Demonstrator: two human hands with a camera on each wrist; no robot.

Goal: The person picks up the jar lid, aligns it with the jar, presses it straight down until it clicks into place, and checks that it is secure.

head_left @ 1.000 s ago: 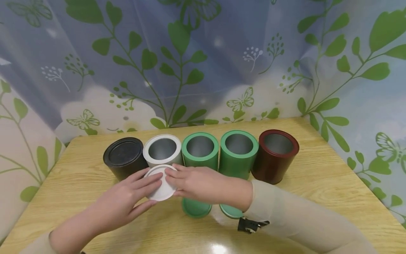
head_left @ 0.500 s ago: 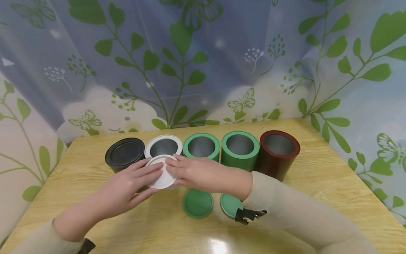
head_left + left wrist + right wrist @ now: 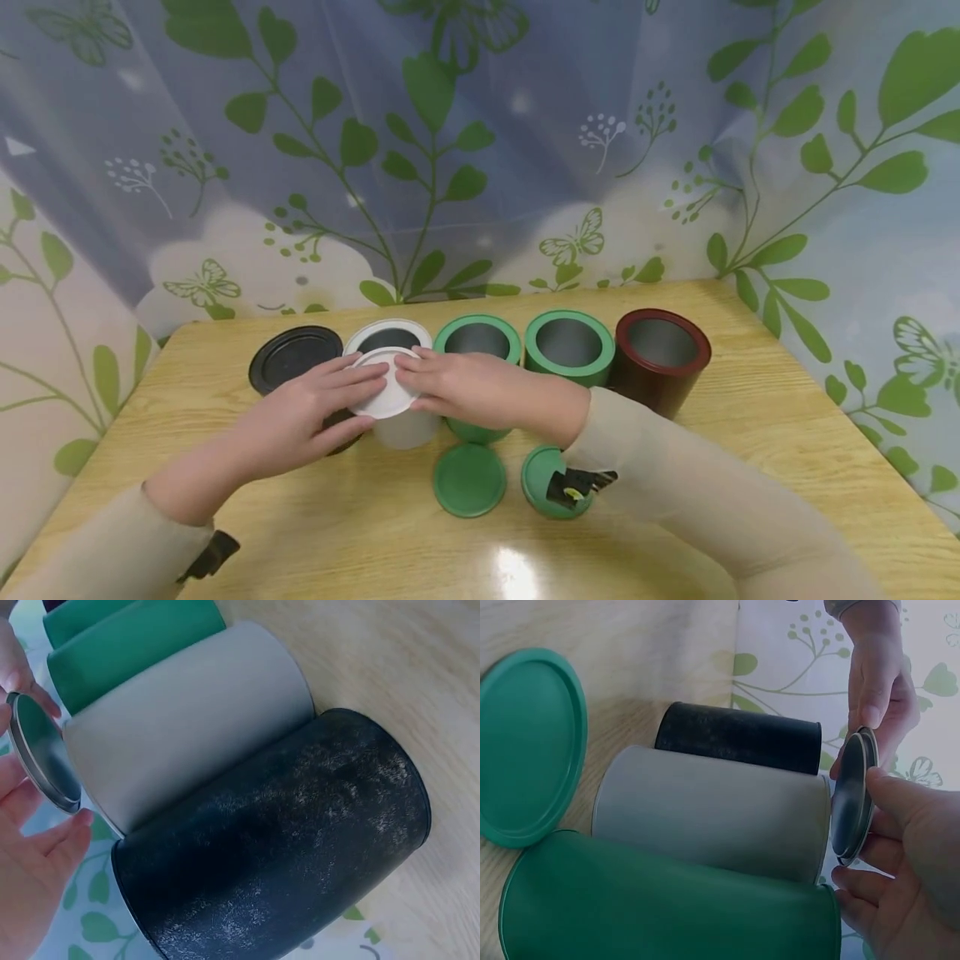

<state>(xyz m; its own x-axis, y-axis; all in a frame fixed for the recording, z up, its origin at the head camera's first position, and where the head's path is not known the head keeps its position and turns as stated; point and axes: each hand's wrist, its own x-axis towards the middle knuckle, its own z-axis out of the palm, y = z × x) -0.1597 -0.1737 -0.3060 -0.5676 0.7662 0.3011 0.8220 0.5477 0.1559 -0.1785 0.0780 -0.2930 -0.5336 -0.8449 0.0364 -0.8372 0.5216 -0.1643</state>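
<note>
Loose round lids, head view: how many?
3. Round white lid between left hand and right hand; round green lid on wooden table; second round green lid to its right, partly covered by black wrist device. More may hide behind beige right sleeve.

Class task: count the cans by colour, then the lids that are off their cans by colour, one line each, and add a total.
Black can: 1
White can: 1
Green cans: 2
Dark red can: 1
White lid: 1
Green lids: 2
Total: 8
</note>
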